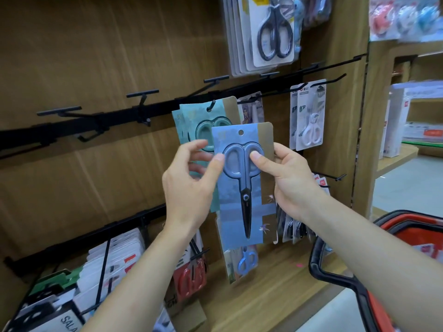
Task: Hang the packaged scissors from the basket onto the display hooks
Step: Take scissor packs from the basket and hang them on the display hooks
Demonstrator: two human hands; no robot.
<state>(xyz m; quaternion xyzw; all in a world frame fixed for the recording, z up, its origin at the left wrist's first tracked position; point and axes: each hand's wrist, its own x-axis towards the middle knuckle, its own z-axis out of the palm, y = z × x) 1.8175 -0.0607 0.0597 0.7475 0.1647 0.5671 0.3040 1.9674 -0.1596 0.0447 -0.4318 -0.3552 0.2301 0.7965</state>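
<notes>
Seen from the head camera, both hands hold a blue pack of scissors (244, 200) upright in front of a wooden display wall (107, 56). The right hand (290, 185) grips its right edge, with the thumb on the clear blister over the handles and the fingers curled behind the card. The left hand (189, 185) pinches the left edge with the thumb on the front; its other fingers spread loosely behind and beside the card. The pack's hanging hole (241, 132) is free, lying below and to the right of a black hook (212, 104) that carries a teal pack (191, 118) just behind. Further hooks stand bare along the black rail (72, 125) to the left. White-handled scissor packs (309, 121) hang to the right and black-handled ones (273, 32) above. The red basket (407, 233) with its black handle sits at the lower right, beside the right forearm.
</notes>
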